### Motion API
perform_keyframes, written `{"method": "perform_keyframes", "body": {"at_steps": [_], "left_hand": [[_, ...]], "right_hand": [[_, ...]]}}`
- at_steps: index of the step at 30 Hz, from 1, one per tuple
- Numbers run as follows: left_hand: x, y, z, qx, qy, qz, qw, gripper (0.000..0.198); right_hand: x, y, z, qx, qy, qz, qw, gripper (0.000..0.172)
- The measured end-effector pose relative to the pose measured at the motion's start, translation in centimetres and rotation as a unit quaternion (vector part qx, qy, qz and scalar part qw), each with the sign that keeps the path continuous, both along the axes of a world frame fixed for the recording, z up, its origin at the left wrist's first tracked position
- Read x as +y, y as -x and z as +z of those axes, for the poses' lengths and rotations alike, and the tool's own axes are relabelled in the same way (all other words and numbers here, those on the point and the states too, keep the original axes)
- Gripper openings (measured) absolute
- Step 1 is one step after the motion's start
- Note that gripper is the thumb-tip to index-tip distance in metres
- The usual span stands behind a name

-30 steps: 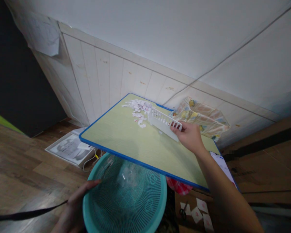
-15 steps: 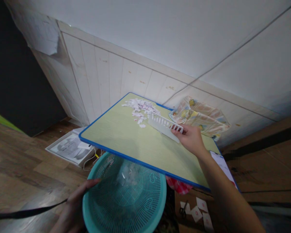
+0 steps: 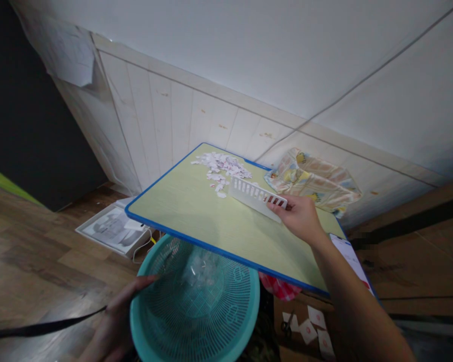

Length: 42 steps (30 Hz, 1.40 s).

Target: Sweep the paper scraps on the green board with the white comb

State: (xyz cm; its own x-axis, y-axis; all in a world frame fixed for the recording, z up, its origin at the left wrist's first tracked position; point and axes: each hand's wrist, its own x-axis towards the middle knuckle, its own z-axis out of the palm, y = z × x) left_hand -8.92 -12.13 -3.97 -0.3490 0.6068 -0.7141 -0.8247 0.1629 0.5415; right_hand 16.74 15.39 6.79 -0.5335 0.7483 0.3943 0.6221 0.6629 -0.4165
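My right hand grips one end of a white slotted plastic strip, perhaps a basket or tray seen from its side. The strip is held over the yellow-green tabletop with the blue edge. Its far end is beside a heap of torn white paper scraps. Down at the left, my left hand is closed on the rim of a turquoise plastic basket, just below the table's near edge. Inside the basket lies a crumpled clear plastic bag.
A patterned cloth sits on the table's back right, by the wall. A phone or paper sheet lies at the right edge. On the floor are a white box, scissors and several paper cards. Red checked fabric shows under the table.
The white slotted strip has tilted, with its slotted upper edge leaning and its far end slightly lower. My left hand keeps its grip on the turquoise basket. The view has shifted slightly.
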Motion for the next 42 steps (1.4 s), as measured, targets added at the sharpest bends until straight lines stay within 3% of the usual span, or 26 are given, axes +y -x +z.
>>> {"method": "perform_keyframes", "body": {"at_steps": [4,10,14,20,24,31,38,42], "left_hand": [[0.0,0.1,-0.2,-0.007,-0.003,-0.016,1.000,0.012],[0.4,-0.1,0.1,-0.053,0.000,0.004,0.999,0.038],[0.4,-0.1,0.0,-0.055,-0.004,0.005,0.998,0.033],[0.1,0.3,-0.3,-0.049,-0.022,-0.011,0.998,0.009],[0.1,0.4,-0.4,-0.047,-0.032,-0.031,0.998,0.008],[0.4,0.1,0.7,-0.050,-0.023,0.003,0.998,0.020],[0.5,0.1,1.1,-0.058,-0.018,-0.008,0.998,0.021],[0.6,0.1,0.7,-0.065,-0.010,-0.017,0.998,0.021]], "right_hand": [[-1.8,-1.6,1.2,-0.016,0.000,0.023,1.000,0.024],[-4.5,-3.4,1.4,0.005,0.038,0.040,0.998,0.020],[-4.8,-3.3,-0.2,0.046,-0.003,0.023,0.999,0.020],[-6.1,-3.3,-1.7,0.048,-0.015,0.035,0.998,0.017],[-8.3,-4.2,-1.7,0.043,-0.028,0.065,0.997,0.016],[-11.0,-4.9,-1.4,0.047,0.016,0.126,0.991,0.026],[-11.7,-5.2,-1.0,0.062,0.043,0.163,0.984,0.029],[-11.4,-4.9,-1.0,0.073,0.011,0.131,0.989,0.026]]}}
